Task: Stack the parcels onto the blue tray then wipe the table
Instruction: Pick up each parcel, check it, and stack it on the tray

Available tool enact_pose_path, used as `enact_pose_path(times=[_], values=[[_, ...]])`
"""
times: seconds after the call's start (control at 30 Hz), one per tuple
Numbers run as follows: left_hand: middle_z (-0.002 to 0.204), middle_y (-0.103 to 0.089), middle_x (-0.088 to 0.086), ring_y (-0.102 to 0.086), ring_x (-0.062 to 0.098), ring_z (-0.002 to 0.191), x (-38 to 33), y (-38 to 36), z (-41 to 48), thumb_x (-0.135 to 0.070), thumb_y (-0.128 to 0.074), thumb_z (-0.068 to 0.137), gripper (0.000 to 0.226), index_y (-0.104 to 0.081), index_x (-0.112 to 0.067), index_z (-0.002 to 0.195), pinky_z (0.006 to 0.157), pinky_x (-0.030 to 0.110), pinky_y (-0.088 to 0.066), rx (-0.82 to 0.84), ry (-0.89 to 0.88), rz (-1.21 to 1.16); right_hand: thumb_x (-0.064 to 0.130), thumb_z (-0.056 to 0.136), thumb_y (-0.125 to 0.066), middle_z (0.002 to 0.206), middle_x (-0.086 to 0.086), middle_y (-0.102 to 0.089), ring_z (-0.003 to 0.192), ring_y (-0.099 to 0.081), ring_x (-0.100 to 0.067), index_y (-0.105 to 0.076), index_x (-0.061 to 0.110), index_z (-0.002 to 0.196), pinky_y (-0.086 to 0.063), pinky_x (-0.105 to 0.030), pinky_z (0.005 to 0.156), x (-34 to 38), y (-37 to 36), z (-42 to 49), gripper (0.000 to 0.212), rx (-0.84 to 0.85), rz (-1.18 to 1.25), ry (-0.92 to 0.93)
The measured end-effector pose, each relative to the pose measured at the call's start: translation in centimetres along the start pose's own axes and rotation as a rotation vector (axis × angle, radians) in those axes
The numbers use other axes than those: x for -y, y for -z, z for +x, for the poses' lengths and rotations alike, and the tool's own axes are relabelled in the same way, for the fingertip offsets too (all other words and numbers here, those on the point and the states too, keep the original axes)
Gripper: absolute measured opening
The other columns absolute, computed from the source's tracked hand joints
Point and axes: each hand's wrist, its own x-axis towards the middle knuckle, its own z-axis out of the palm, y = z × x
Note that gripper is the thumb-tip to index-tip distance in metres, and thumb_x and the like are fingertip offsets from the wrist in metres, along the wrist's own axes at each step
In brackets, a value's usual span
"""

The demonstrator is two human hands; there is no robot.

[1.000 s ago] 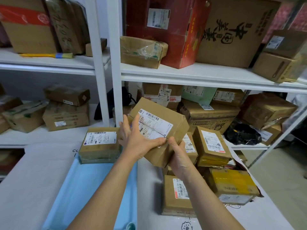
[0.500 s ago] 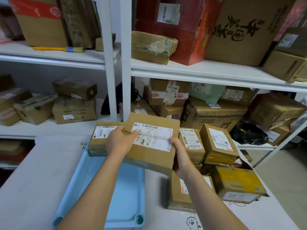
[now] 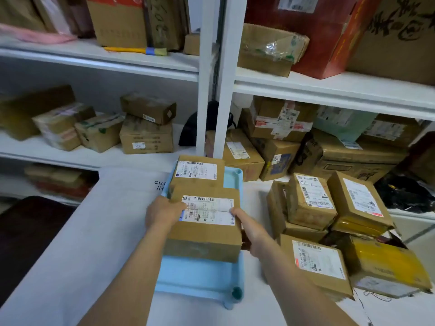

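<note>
- the held parcel (image 3: 207, 231), a brown box with a white label on top, lies over the middle of the blue tray (image 3: 200, 276). its far edge meets the near edge of a second parcel (image 3: 197, 171) at the tray's far end.
- i cannot tell whether its base is fully down on the tray.
- the left hand (image 3: 162, 214) grips the box's left edge, fingers curled over the top by the label's corner.
- the right hand (image 3: 251, 231) clasps the right edge, thumb laid on top at the label's end, the other fingers tucked down the side.
- bare tray floor shows between the box's near face and the tray's near rim. a small patch also shows at the far right corner, beside the second parcel.
- the white table cover (image 3: 82, 243) lies open to the left of the tray, out to the table's left edge.
- on the right, a pile of parcels (image 3: 310, 201) stands near the tray. the right forearm lies over the strip of bare table between them.
- behind the table, white shelving (image 3: 226, 90) holds more boxes, and the tray's far end lies close to its upright post.
</note>
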Motion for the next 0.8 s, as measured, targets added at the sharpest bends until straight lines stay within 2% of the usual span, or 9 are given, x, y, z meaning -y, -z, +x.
enact_pose_path(times=[0.07, 0.13, 0.23, 0.37, 0.47, 0.6, 0.7, 0.73, 0.8], values=[[0.065, -0.060, 0.002, -0.053, 0.016, 0.060, 1.2, 0.4, 0.7, -0.019, -0.062, 0.076, 0.009, -0.062, -0.010, 0.076, 0.046, 0.023, -0.032, -0.007, 0.030, -0.003, 0.044, 0.083, -0.062, 0.091, -0.008, -0.073, 0.078, -0.066, -0.023, -0.068, 0.014, 0.095, -0.053, -0.031, 0.071, -0.4, -1.2, 0.8, 0.033, -0.001, 0.003, -0.027], [0.078, -0.066, 0.006, -0.056, 0.022, 0.068, 2.3, 0.5, 1.4, -0.023, -0.063, 0.075, 0.018, -0.066, -0.009, 0.085, 0.047, 0.024, -0.034, -0.002, 0.041, -0.001, 0.045, 0.082, -0.062, 0.094, -0.008, -0.074, 0.082, -0.068, -0.024, -0.069, 0.014, 0.097, -0.054, -0.033, 0.078, -0.8, -2.1, 1.7, 0.035, 0.001, -0.005, -0.035], [0.090, -0.069, 0.008, -0.061, 0.026, 0.079, 3.3, 0.6, 2.3, -0.028, -0.064, 0.075, 0.023, -0.066, -0.011, 0.090, 0.056, 0.026, -0.040, -0.007, 0.055, -0.010, 0.044, 0.084, -0.060, 0.094, -0.005, -0.073, 0.085, -0.067, -0.022, -0.068, 0.016, 0.094, -0.053, -0.033, 0.083, -1.1, -3.1, 2.5, 0.031, -0.007, -0.015, -0.043], [0.095, -0.068, 0.008, -0.061, 0.028, 0.086, 3.6, 0.7, 3.3, -0.025, -0.067, 0.077, 0.019, -0.061, -0.012, 0.091, 0.069, 0.028, -0.046, -0.038, 0.040, -0.053, 0.042, 0.088, -0.055, 0.097, -0.003, -0.071, 0.089, -0.065, -0.022, -0.066, 0.017, 0.090, -0.051, -0.032, 0.084, -1.2, -4.5, 3.2, 0.027, -0.034, 0.006, -0.063], [0.098, -0.069, 0.009, -0.061, 0.026, 0.085, 3.7, 0.7, 3.8, -0.020, -0.067, 0.078, 0.014, -0.058, -0.016, 0.088, 0.071, 0.028, -0.047, -0.036, 0.022, -0.077, 0.043, 0.088, -0.052, 0.103, -0.005, -0.069, 0.093, -0.062, -0.024, -0.064, 0.016, 0.092, -0.049, -0.033, 0.083, -1.2, -5.2, 3.9, 0.030, -0.066, -0.001, -0.077], [0.102, -0.068, 0.010, -0.059, 0.026, 0.088, 3.6, 0.7, 4.0, -0.018, -0.068, 0.079, 0.017, -0.058, -0.017, 0.092, 0.072, 0.027, -0.043, -0.040, 0.005, -0.095, 0.042, 0.091, -0.048, 0.100, -0.007, -0.065, 0.087, -0.054, -0.023, -0.059, 0.016, 0.083, -0.040, -0.031, 0.075, -1.4, -5.6, 4.4, 0.029, -0.119, -0.016, -0.084], [0.102, -0.069, 0.009, -0.059, 0.025, 0.086, 3.8, 0.6, 4.3, -0.022, -0.068, 0.079, 0.018, -0.057, -0.017, 0.091, 0.074, 0.029, -0.047, -0.029, 0.020, -0.075, 0.042, 0.093, -0.045, 0.112, -0.012, -0.065, 0.089, -0.054, -0.024, -0.058, 0.018, 0.080, -0.041, -0.032, 0.075, -1.4, -5.7, 4.7, 0.031, -0.136, -0.046, -0.055], [0.104, -0.068, 0.009, -0.060, 0.027, 0.089, 3.8, 0.6, 4.3, -0.023, -0.068, 0.078, 0.020, -0.057, -0.016, 0.094, 0.077, 0.032, -0.050, -0.029, 0.025, -0.057, 0.043, 0.094, -0.045, 0.113, -0.012, -0.065, 0.089, -0.055, -0.024, -0.059, 0.018, 0.080, -0.042, -0.032, 0.075, -1.5, -5.7, 4.7, 0.032, -0.130, -0.054, -0.048], [0.114, -0.061, 0.012, -0.055, 0.031, 0.107, 3.6, 0.5, 4.2, -0.022, -0.066, 0.077, 0.034, -0.056, -0.011, 0.108, 0.085, 0.041, -0.050, -0.063, 0.012, 0.036, 0.044, 0.093, -0.045, 0.109, -0.011, -0.066, 0.089, -0.056, -0.024, -0.061, 0.014, 0.084, -0.047, -0.034, 0.078, -1.5, -5.7, 4.4, 0.036, -0.119, -0.069, -0.029]])
